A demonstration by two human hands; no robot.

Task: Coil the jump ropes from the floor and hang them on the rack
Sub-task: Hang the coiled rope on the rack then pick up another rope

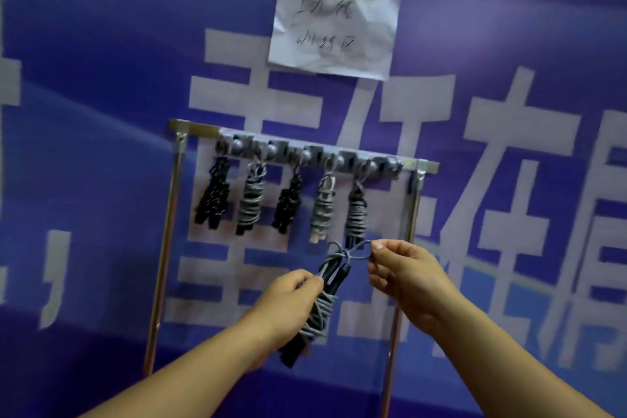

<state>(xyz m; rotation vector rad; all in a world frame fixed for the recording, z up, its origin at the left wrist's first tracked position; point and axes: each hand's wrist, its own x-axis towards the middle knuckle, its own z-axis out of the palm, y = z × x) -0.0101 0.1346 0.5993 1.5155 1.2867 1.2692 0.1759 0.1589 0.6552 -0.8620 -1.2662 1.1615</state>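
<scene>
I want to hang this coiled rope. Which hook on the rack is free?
The hook row is crowded with five hanging coils. One free hook remains at the right end, between the fifth coil and the right post.

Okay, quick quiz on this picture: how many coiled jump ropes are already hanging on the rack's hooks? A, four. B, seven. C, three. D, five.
D: five coiled bundles hang from the rack, the leftmost black one through to the fifth, while a sixth grey rope is not yet hung, held by the left hand and right hand.
</scene>
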